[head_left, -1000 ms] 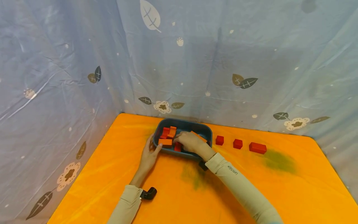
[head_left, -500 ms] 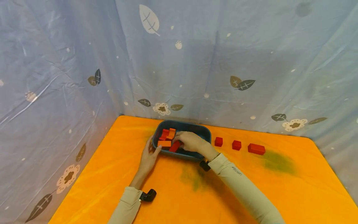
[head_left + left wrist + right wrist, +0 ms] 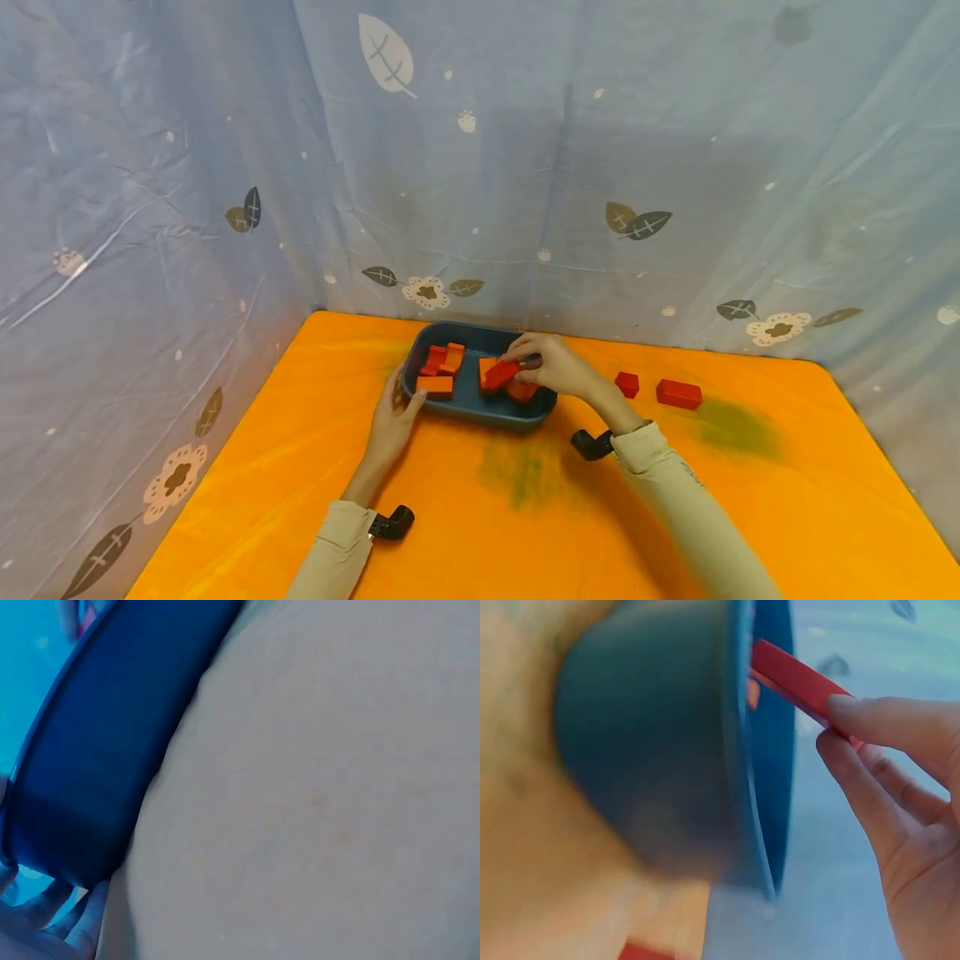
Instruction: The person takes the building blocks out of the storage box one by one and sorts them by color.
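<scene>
Blue tray: dark blue plastic, oval, sits on orange table near back-left corner, close to the curtain.
R hand: over tray's right end, fingers + thumb pinching a red block; block tilted, held just above tray interior. R wrist view shows same block poking past the tray rim, fingertips on its near end.
L hand: at tray's left end, thumb on the rim, fingers around the outer wall; holding tray. L wrist view: mostly blurred table, tray wall close up, fingertips under its lower edge.
Blocks in tray: orange block at front left, small pile of red/orange ones behind it, more orange-red pieces under the R hand; exact count can't tell.
Blocks outside tray: small red cube just right of the R hand, longer red block beyond it, both on table, apart from each other.
Backdrop: pale blue curtain w/ leaf + flower print on back and left sides.
Table marks: greenish smudges in front of tray and at far right.
</scene>
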The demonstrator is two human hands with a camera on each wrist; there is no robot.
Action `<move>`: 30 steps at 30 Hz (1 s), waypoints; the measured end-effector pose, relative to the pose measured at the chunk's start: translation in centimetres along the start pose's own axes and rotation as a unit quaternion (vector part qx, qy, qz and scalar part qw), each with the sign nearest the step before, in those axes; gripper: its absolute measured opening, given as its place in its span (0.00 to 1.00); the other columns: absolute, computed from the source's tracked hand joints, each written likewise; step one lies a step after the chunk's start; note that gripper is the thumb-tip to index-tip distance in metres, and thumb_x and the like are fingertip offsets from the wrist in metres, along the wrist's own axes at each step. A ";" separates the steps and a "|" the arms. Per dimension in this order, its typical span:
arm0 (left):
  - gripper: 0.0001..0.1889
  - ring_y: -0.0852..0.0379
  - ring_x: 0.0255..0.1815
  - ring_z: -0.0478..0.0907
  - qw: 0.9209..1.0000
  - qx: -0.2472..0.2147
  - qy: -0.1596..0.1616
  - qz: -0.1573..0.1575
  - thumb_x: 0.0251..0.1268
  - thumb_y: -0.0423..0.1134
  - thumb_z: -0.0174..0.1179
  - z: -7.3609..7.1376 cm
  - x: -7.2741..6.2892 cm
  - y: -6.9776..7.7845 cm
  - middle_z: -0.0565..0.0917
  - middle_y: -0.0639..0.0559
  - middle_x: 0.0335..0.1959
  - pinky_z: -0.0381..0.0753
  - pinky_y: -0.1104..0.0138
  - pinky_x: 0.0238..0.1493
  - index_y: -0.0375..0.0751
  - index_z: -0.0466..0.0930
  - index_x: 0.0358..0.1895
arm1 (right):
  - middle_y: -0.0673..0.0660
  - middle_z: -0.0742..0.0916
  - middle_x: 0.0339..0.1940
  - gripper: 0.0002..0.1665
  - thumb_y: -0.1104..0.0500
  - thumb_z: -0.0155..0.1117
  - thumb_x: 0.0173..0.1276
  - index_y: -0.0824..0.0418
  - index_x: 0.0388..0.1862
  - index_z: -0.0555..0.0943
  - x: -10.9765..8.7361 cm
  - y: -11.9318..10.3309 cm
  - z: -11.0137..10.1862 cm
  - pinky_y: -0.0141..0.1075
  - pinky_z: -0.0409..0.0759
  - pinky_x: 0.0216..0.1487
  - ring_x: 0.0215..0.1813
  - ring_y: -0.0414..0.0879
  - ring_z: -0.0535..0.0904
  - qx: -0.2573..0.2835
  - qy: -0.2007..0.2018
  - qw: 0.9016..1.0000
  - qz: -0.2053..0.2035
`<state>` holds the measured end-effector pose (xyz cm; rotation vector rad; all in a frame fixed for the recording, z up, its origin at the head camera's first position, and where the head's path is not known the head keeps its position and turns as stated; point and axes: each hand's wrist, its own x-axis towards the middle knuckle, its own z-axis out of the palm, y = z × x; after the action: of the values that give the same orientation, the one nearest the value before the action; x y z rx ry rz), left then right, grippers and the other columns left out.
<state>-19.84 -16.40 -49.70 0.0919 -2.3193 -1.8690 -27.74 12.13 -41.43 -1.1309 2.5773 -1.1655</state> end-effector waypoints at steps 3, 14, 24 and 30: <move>0.35 0.39 0.73 0.60 1.000 0.001 -0.004 0.004 0.73 0.41 0.57 0.2 0.4 0.2 0.59 0.42 0.75 0.61 0.45 0.70 0.41 0.52 0.77 | 0.63 0.83 0.53 0.17 0.70 0.71 0.60 0.66 0.49 0.86 -2.3 0.8 -2.2 0.45 0.84 0.48 0.55 0.57 0.78 0.023 0.067 0.997 0.029; 0.35 0.39 0.73 0.59 1.000 -0.013 -0.006 0.000 0.73 0.41 0.57 0.1 0.1 0.1 0.59 0.42 0.75 0.60 0.47 0.71 0.43 0.52 0.77 | 0.68 0.82 0.58 0.22 0.61 0.70 0.64 0.68 0.56 0.82 -13.2 5.6 -10.1 0.20 0.76 0.47 0.55 0.40 0.79 0.024 0.191 0.970 0.151; 0.35 0.38 0.74 0.58 1.000 -0.019 -0.009 0.005 0.73 0.40 0.57 0.1 -0.1 0.1 0.58 0.41 0.76 0.58 0.47 0.72 0.41 0.52 0.77 | 0.30 0.83 0.44 0.25 0.62 0.67 0.67 0.73 0.60 0.77 -24.1 10.9 -13.9 0.20 0.78 0.42 0.45 0.22 0.78 0.061 0.233 0.945 0.221; 0.35 0.39 0.74 0.57 1.000 -0.015 -0.009 0.004 0.73 0.40 0.57 0.0 0.0 -0.1 0.57 0.41 0.76 0.58 0.47 0.72 0.41 0.51 0.77 | 0.30 0.85 0.40 0.23 0.64 0.69 0.64 0.75 0.56 0.79 -27.2 13.2 -14.3 0.26 0.68 0.18 0.38 0.22 0.79 0.040 0.229 0.942 0.243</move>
<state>-19.83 -16.44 -49.82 0.0621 -2.2982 -1.9089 -21.18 44.64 -45.88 -0.1747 2.8452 -1.5062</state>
